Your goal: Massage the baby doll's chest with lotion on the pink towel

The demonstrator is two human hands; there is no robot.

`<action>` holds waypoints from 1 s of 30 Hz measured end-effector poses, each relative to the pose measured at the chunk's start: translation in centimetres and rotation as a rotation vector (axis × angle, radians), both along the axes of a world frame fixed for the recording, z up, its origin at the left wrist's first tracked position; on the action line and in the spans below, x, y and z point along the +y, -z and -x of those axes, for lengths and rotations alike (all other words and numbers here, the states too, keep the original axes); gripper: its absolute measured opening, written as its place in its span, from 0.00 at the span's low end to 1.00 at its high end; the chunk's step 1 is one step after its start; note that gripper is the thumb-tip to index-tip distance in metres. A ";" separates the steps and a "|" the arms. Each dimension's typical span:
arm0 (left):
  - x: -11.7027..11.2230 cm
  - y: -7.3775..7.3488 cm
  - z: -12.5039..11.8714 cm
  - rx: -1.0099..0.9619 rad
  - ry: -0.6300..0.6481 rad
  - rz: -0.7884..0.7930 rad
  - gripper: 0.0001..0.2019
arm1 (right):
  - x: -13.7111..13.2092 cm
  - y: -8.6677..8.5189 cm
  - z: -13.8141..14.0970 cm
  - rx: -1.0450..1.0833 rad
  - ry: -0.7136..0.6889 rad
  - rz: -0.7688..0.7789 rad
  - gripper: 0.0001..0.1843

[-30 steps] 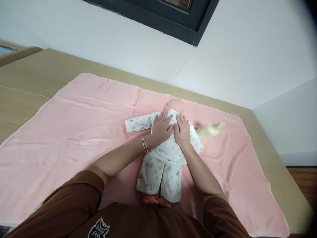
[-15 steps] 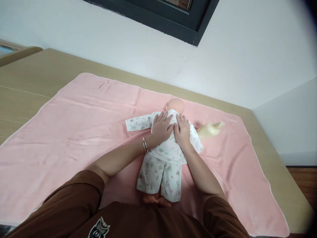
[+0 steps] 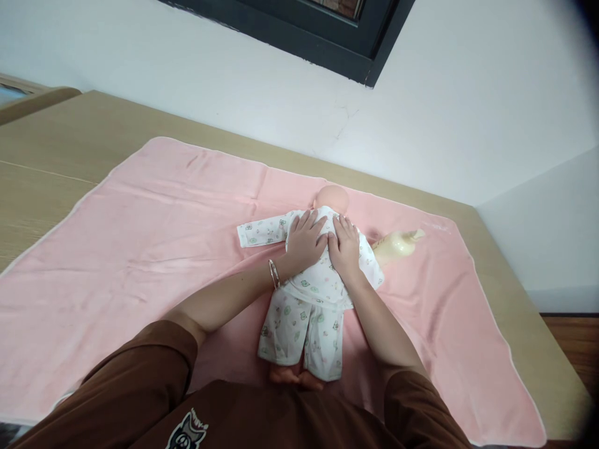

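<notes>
Cream bottle [image 3: 403, 244] lies beside doll [image 3: 311, 292].

Doll's head [image 3: 332, 197] looks like smooth plastic, semi-matt. Doll's clothes [image 3: 316, 287] are thin printed cloth, matt. Blanket [image 3: 187, 218] is cloth w/ wrinkles & slight sheen. Bottle [image 3: 401, 245] is v. glossy, smooth; glass or plastic, can't tell. Bracelet [image 3: 274, 274] = shiny metal. Table [image 3: 60, 143] looks like wood, smooth, low-gloss. Wall [image 3: 281, 106] is matt w/ fine cracks.

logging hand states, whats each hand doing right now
Left hand: open, resting on the doll's printed top, holding nothing.
Right hand: open, resting on the same top, holding nothing.
</notes>
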State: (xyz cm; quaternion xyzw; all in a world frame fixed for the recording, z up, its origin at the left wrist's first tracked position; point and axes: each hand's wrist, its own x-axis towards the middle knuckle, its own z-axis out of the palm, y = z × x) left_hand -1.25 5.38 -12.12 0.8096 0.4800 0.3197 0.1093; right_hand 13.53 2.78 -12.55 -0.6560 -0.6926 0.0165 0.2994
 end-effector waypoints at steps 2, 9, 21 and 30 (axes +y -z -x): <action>0.0 0.0 0.0 0.001 0.000 0.000 0.24 | 0.0 0.0 0.0 -0.009 -0.002 -0.002 0.28; 0.0 0.0 0.0 0.005 -0.004 -0.001 0.24 | 0.0 0.1 -0.1 -0.006 -0.008 -0.009 0.28; 0.0 0.1 0.1 -0.005 0.010 -0.002 0.24 | 0.0 0.1 -0.2 -0.006 -0.017 -0.013 0.30; 0.1 0.2 0.1 0.005 0.005 -0.016 0.24 | 0.0 0.3 -0.2 -0.016 -0.015 -0.017 0.29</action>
